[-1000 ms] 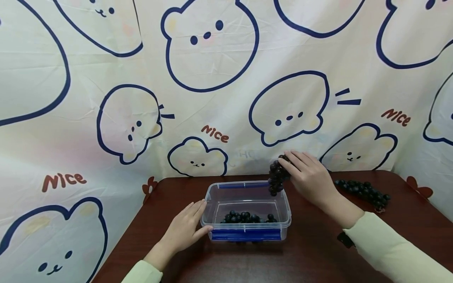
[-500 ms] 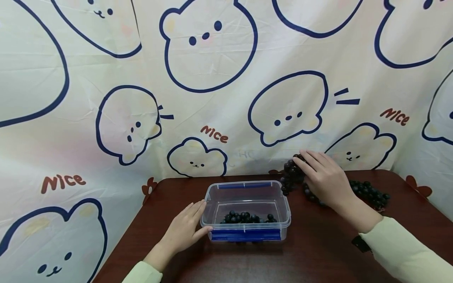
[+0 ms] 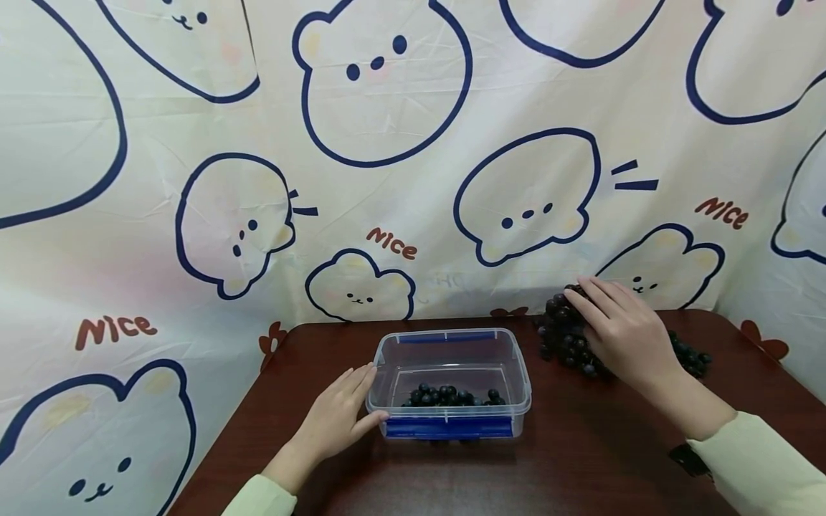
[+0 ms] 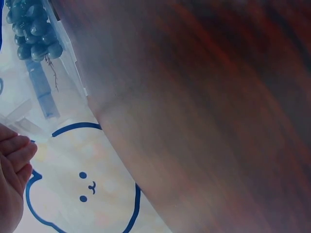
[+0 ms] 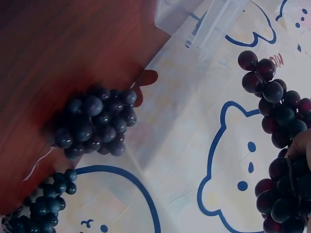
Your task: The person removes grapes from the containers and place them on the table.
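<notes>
Long sleeves in a pale, minty green are worn on both sides. The left sleeve point(image 3: 261, 497), near the tabletop's point(image 3: 581, 466) left edge, shows only its plain end. The right sleeve point(image 3: 771, 469), toward the right edge, shows a longer stretch, softly creased, with a simple cuff point(image 3: 719, 433). Beside that cuff sits a small black piece point(image 3: 687, 459), too dark to make out in detail. The left hand point(image 3: 335, 412) and right hand point(image 3: 629, 333) are bare, with slim fingers point(image 3: 353, 382).
</notes>
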A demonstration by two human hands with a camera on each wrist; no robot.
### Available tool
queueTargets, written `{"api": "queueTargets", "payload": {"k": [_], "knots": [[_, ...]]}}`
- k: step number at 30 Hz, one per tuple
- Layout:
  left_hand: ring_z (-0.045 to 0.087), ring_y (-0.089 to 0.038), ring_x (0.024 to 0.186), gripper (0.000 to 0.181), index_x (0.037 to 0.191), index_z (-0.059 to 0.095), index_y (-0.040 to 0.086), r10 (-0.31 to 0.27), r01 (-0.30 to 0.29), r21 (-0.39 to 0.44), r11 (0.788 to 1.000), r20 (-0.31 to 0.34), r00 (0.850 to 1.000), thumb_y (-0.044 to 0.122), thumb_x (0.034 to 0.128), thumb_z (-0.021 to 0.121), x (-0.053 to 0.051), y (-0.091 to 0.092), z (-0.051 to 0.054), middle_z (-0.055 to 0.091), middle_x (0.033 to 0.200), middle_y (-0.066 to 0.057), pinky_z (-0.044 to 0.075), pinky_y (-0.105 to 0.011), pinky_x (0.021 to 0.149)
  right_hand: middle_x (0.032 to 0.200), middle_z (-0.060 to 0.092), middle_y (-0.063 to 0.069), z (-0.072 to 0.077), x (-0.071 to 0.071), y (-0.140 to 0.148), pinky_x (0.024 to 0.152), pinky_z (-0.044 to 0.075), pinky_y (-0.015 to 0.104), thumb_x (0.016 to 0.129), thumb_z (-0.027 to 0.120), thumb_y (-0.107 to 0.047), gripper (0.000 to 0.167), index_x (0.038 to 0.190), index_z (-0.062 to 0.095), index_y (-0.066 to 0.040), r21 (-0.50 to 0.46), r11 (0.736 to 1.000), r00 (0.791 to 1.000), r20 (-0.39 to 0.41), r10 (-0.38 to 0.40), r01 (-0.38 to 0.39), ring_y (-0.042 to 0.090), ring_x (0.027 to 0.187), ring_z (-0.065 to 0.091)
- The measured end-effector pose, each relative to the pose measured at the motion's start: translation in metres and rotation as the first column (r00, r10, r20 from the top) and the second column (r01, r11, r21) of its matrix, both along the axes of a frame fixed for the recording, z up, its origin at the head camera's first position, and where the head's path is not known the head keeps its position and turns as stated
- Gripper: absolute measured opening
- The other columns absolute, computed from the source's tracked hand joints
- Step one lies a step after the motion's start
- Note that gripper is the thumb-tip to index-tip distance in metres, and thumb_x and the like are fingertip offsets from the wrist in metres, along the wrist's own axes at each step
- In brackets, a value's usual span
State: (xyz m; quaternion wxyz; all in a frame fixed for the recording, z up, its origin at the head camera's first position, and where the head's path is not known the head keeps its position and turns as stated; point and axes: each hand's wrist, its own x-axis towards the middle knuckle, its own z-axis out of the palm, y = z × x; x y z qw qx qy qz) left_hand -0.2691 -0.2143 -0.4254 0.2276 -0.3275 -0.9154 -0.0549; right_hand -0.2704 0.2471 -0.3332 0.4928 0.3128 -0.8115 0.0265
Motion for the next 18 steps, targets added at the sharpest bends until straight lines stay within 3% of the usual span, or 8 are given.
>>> {"api": "queueTargets", "payload": {"k": [6, 11, 18], "knots": [[0.047, -0.029, 0.130, 0.077, 0.137, 0.052, -0.004, 0.011, -0.011, -0.009, 1.000, 0.010, 1.000, 0.059, 0.0932, 0.052, 0.000, 0.001, 0.001, 0.050, 0.141, -0.018, 0.033, -0.044, 0.110, 0.126, 0.058, 0.026, -0.005, 0.004, 0.011, 0.099, 0.042, 0.057, 0.081, 0.058, -0.006, 0.046, 0.127, 0.062, 0.002, -0.017, 1.000, 1.000, -0.015, 0.008, -0.008, 0.044, 0.113, 0.055], [0.047, -0.030, 0.130, 0.077, 0.137, 0.051, -0.004, 0.011, -0.011, -0.006, 1.000, 0.011, 1.000, 0.059, 0.0933, 0.052, 0.000, 0.000, 0.001, 0.050, 0.141, -0.018, 0.033, -0.044, 0.110, 0.126, 0.059, 0.026, -0.011, 0.006, 0.017, 0.094, 0.044, 0.059, 0.089, 0.049, -0.013, 0.041, 0.125, 0.063, 0.001, -0.037, 0.999, 1.000, -0.027, 0.002, -0.003, 0.044, 0.113, 0.056], [0.047, -0.029, 0.130, 0.078, 0.137, 0.052, -0.004, 0.023, -0.023, -0.005, 1.000, 0.016, 1.000, 0.060, 0.0932, 0.050, 0.001, 0.001, 0.001, 0.050, 0.142, -0.017, 0.033, -0.044, 0.110, 0.127, 0.058, 0.027, -0.019, 0.008, 0.023, 0.103, 0.038, 0.055, 0.092, 0.043, -0.016, 0.041, 0.123, 0.064, 0.003, -0.042, 0.999, 1.000, -0.018, 0.009, -0.010, 0.045, 0.113, 0.055]]}}
